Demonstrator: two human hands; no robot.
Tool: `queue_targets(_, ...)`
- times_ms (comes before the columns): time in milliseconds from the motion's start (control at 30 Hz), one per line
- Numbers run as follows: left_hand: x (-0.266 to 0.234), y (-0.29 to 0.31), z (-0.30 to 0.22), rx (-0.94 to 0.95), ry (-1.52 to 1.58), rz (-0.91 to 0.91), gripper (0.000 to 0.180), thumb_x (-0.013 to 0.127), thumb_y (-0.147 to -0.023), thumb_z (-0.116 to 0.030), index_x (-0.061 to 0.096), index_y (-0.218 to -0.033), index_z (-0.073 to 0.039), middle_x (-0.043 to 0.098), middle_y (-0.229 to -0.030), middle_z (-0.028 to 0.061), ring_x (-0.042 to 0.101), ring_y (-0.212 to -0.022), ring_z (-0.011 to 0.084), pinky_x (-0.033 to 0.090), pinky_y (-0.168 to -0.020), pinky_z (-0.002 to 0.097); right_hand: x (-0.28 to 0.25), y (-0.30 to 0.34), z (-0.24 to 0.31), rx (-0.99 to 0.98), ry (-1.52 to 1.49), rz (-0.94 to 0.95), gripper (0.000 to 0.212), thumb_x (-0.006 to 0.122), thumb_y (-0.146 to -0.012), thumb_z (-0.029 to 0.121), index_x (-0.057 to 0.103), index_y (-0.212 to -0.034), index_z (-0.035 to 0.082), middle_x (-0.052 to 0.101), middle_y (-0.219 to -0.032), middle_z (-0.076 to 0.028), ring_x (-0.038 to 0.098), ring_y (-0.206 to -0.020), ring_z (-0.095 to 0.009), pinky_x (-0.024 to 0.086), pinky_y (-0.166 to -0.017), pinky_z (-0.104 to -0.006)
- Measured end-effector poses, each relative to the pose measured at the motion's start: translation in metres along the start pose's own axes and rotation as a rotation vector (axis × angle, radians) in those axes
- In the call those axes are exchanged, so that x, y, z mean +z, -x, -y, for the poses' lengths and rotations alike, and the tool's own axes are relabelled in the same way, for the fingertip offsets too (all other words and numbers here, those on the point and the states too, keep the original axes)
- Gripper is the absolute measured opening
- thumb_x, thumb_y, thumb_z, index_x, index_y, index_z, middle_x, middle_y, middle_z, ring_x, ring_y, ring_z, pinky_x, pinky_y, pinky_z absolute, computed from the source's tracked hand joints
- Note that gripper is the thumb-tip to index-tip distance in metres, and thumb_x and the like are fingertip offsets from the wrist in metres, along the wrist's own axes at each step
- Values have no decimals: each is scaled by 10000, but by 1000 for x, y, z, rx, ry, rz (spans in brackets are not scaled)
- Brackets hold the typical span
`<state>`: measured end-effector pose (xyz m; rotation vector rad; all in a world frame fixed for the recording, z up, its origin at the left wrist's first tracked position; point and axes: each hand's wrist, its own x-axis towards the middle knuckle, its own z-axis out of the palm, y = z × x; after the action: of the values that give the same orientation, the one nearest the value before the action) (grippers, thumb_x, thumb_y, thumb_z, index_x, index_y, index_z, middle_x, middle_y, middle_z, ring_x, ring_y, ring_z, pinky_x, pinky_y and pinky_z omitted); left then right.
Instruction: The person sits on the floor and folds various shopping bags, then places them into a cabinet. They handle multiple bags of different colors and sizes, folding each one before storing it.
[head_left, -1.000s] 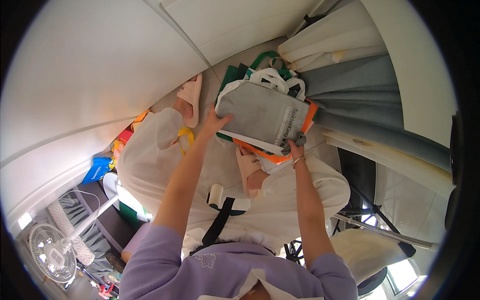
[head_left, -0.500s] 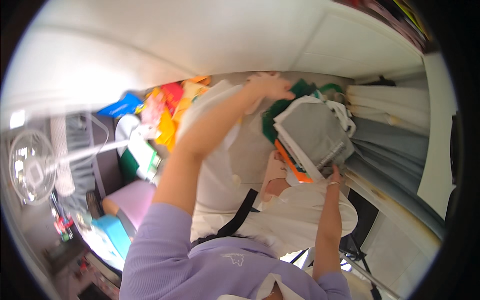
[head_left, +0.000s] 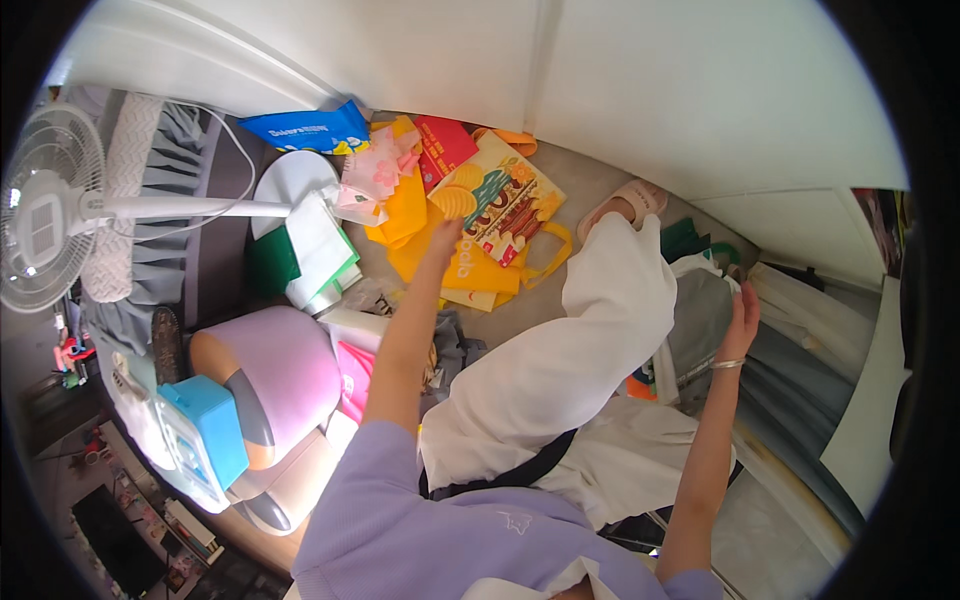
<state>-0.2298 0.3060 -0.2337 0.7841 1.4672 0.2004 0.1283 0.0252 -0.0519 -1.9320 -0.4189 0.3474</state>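
Left hand (head_left: 447, 236), fingers apart, reaches the yellow tote bag (head_left: 470, 265) on the floor; right hand (head_left: 742, 322) open against grey bag (head_left: 700, 325); sorting unfinished.

Left hand (head_left: 447, 235) stretches forward on a straight arm; right hand (head_left: 742, 318) is raised, fingers extended.

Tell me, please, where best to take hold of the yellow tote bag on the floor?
Probably by its handle loop: the yellow tote lies flat among other bags, so its body gives the fingers little to pinch, while one strap arches clear at its right edge. Coming from above on that side looks easiest. The left hand already reaches over its body; the right hand is far off.
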Motion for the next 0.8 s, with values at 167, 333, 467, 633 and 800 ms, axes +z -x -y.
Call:
queue_targets(167,30,-37,64,-263,297,-102,659,528,-688,-402,248,-1188,-77,314,-1156,96,350,-1016,245,236,-820,445,63,-2,81,-43,-83,215,276,429,-787,128,439,-1041,22,441,-1080,-65,412,-970,-136,285,-858,-259)
queue_targets(333,44,-53,52,-324,484,-106,597,586,-646,-330,341,-1093,-18,411,-1059,133,401,-967,221,313,-786,351,103,6,117,29,-97,351,247,434,-778,81,455,-1016,21,447,-1079,-73,403,-996,-142,284,-867,-253)
queue_targets(467,44,-64,53,-105,442,-79,448,594,-647,-285,451,-961,1,508,-884,98,455,-863,186,344,-730,281,136,19,141,12,-88,501,239,427,-759,34,461,-995,15,434,-1096,-96,390,-1018,-157,268,-877,-260)
queue_targets(633,52,-27,72,225,-13,-156,374,543,-699,-221,421,-970,6,483,-918,123,455,-870,212,372,-713,298,166,28,132,29,-149,651,238,451,-749,37,460,-985,9,439,-1082,-92,382,-1025,-161,260,-880,-269)
queue_targets(800,12,-37,149,-56,911,-732,348,525,-727,-223,406,-961,7,495,-915,115,495,-803,244,422,-657,325,188,37,133,8,-94,757,233,471,-748,66,471,-975,12,468,-1030,-67,398,-999,-146,276,-861,-257)
